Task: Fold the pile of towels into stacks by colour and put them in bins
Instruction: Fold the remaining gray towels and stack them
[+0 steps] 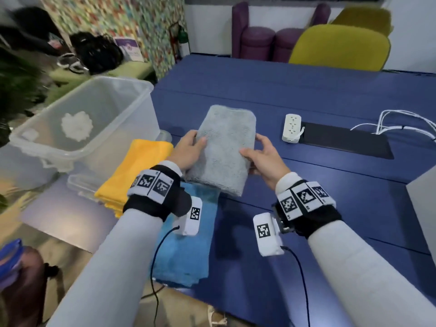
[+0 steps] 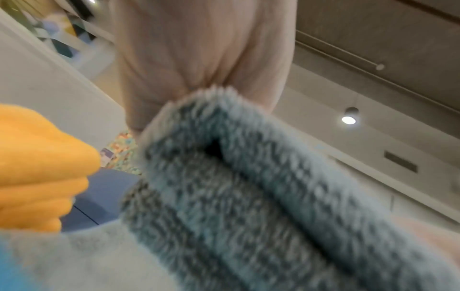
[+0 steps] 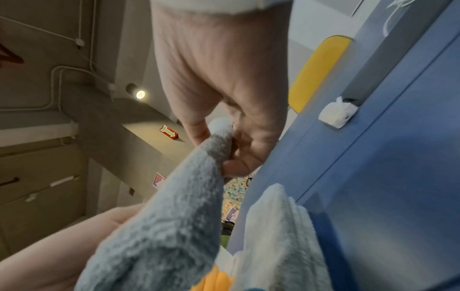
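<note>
The left hand [image 1: 188, 151] grips the left edge of the folded grey towel [image 1: 224, 149], thumb on top and fingers under. The right hand [image 1: 264, 159] pinches the right edge the same way; the right wrist view shows cloth caught between thumb and fingers [image 3: 234, 167]. The towel sits tilted above the blue table [image 1: 306, 102], its near end raised over the blue towels [image 1: 186, 251].

To my eye this is the carrying step: the fold is made and wants setting down. Both edges should stay level so the layers don't slide open, and the grip should take in every layer, not just the top one. The yellow towels [image 1: 134, 171] lie just left, the clear bin [image 1: 82, 123] beyond them. I see no grey stack started, so I'd set it apart from those colours.
</note>
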`<act>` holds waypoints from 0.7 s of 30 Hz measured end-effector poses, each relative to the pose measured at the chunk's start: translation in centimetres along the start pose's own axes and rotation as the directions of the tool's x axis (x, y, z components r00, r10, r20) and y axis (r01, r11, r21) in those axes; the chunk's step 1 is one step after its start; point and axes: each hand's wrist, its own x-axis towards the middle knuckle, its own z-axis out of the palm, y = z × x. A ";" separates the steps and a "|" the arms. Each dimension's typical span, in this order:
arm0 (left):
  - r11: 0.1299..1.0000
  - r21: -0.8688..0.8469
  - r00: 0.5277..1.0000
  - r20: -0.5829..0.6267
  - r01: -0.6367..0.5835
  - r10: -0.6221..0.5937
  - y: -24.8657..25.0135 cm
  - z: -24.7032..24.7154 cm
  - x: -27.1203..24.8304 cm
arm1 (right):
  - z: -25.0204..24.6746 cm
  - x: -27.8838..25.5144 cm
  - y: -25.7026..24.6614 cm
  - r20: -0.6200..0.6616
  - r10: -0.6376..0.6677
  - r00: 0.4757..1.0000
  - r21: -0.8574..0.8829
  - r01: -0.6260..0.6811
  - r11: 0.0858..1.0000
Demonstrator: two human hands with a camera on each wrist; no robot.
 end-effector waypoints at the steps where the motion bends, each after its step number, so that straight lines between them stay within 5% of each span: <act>1: 1.000 -0.012 1.000 -0.005 0.000 0.000 -0.2 -1.0 0.7 | 0.9 1.0 -0.2 0.003 -0.008 1.000 -0.006 0.008 1.000; 5: 0.995 0.044 0.996 -0.013 0.086 -0.086 -3.3 -2.3 3.9 | 4.0 5.0 1.2 -0.012 0.022 1.000 -0.104 -0.023 0.994; 8: 0.899 0.426 0.994 -0.013 0.103 -0.108 -6.0 -1.5 5.4 | 4.8 7.1 3.8 0.012 0.142 0.990 -0.350 -0.129 0.928; 10: 0.692 0.722 0.997 0.053 -0.005 -0.049 -6.7 -0.7 5.8 | 4.7 7.6 4.6 -0.013 0.092 0.996 -0.668 -0.077 0.740; 13: 0.641 0.759 0.939 0.291 -0.110 -0.183 -7.1 1.4 5.6 | 5.7 7.0 4.7 0.144 -0.088 0.986 -0.926 0.166 0.341; 15: 0.569 0.813 0.884 0.353 -0.128 -0.305 -7.9 2.6 5.5 | 6.5 7.4 5.3 0.259 -0.009 0.966 -0.956 0.258 0.137; 18: 0.522 0.841 0.848 0.378 -0.147 -0.372 -8.9 3.1 5.7 | 6.4 8.2 7.2 0.207 0.245 0.947 -0.978 0.190 0.090; 21: 0.525 0.833 0.822 0.416 -0.175 -0.388 -9.3 2.9 6.0 | 6.0 8.1 8.5 0.197 0.295 0.935 -0.980 0.174 0.101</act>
